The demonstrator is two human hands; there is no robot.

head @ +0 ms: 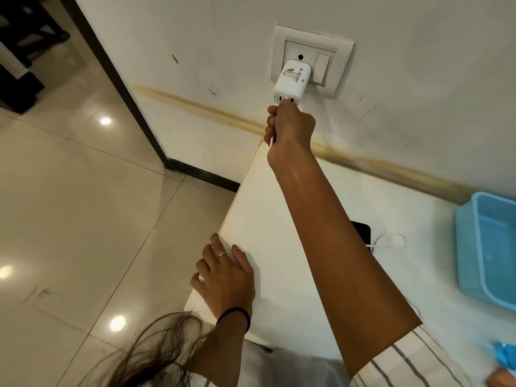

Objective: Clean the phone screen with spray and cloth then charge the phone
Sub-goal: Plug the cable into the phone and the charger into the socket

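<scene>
I'm on the charging step: my right hand pinches the end of the white cable and holds its plug at a port on the underside of the charger, which sits in the wall socket at about one o'clock. My left hand rests flat and relaxed on the table edge. The phone lies at three o'clock behind my forearm, cable apparently running to it. Next, I reckon, press the plug home, then flip the switch.

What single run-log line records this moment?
step: plugging cable into charger | right hand: grips cable end | left hand: flat on table | phone: on table
</scene>
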